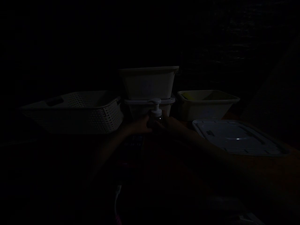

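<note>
The scene is very dark. At the middle of the head view stands a pump bottle (156, 113) with a white pump top, its spout turned to the left. My left hand (142, 123) is closed around the left side of its body. From the right, my right hand (167, 122) grips the same bottle, with the thumb across its front. Both hands hide most of the lower body of the bottle. Right behind it is a pale lidded tub (134, 109) with an uncovered tub (148, 84) stacked on top.
A perforated white basket (110, 117) stands at the left. On the right is an open tub (206, 107) with something yellow inside, and a clear lid (234, 137) lies in front of it. A white cable end (117, 197) shows near the bottom.
</note>
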`<state>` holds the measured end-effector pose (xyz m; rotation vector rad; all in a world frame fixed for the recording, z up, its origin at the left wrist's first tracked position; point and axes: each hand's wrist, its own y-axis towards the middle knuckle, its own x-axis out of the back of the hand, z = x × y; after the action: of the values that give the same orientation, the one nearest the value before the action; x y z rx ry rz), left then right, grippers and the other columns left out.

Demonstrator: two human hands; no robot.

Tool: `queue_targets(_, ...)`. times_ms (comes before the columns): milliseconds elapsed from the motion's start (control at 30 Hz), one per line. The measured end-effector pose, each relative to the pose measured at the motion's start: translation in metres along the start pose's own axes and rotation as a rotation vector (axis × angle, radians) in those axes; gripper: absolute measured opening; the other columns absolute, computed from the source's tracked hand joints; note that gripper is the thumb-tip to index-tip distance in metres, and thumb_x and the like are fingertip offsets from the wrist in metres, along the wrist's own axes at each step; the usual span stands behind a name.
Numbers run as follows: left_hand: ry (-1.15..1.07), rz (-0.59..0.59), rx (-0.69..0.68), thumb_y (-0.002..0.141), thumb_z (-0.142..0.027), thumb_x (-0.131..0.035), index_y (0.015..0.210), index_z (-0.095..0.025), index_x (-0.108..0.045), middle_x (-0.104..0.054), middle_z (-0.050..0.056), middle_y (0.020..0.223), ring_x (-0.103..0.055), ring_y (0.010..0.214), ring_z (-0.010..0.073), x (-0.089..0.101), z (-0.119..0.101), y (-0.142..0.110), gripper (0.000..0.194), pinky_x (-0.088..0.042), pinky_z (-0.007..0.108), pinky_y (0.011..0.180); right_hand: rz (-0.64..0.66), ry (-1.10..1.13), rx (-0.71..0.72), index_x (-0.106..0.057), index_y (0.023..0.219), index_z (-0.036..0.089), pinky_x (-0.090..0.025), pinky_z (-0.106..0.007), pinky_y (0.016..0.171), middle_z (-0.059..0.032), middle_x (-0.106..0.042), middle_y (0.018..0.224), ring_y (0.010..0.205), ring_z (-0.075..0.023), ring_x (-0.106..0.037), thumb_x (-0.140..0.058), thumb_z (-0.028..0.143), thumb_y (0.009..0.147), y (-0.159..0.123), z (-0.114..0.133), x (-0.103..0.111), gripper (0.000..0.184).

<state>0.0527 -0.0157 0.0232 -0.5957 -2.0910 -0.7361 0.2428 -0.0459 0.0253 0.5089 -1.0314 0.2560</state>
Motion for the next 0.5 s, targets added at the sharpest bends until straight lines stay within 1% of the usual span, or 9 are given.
queue_targets(133,-0.035,0.035,-0.009,0.069,-0.028,-0.065,0.114,-0.014,-0.049,-0.061,0.011,0.109,-0.060,0.096,0.0250,0.0006,-0.0032,0.0005,0.050,-0.049,0.040,0.082,-0.003,-0.007,-0.002,-0.034,0.125,0.010,-0.042,-0.026,0.057,-0.0181,-0.068,0.099,0.081,-0.0238,-0.066,-0.039,0.049,0.091,-0.0002,0.0006,0.0001,0.052)
queue_targets(233,-0.043,0.042,-0.020,0.070,-0.027,-0.065,0.112,-0.014,-0.050,-0.061,0.010,0.109,-0.060,0.096,0.0240,0.0007,-0.0049,0.0003,0.047,-0.048,0.039,0.083,-0.007,-0.001,0.009,-0.033,0.124,0.009,-0.041,-0.026,0.056,-0.0183,-0.068,0.097,0.080,-0.0235,-0.066,-0.040,0.048,0.091,-0.0001,-0.0002,-0.0001,0.052)
queue_targets(367,-0.065,0.016,-0.033,0.069,-0.026,-0.066,0.117,-0.015,-0.046,-0.058,0.012,0.115,-0.058,0.102,0.0253,0.0003,-0.0062,-0.0003,0.054,-0.047,0.040,0.085,0.004,-0.013,0.015,-0.032,0.125,0.008,-0.041,-0.026,0.057,-0.0181,-0.068,0.097,0.080,-0.0231,-0.066,-0.039,0.049,0.091,0.0004,-0.0011,-0.0006,0.054)
queue_targets(500,-0.079,0.027,-0.024,0.069,-0.026,-0.066,0.117,-0.015,-0.046,-0.058,0.012,0.115,-0.059,0.101,0.0252,-0.0008,-0.0028,0.0002,0.053,-0.047,0.040,0.084,-0.013,-0.022,0.003,-0.032,0.125,0.009,-0.041,-0.027,0.057,-0.0178,-0.068,0.098,0.080,-0.0237,-0.066,-0.039,0.049,0.091,0.0004,-0.0017,-0.0016,0.053)
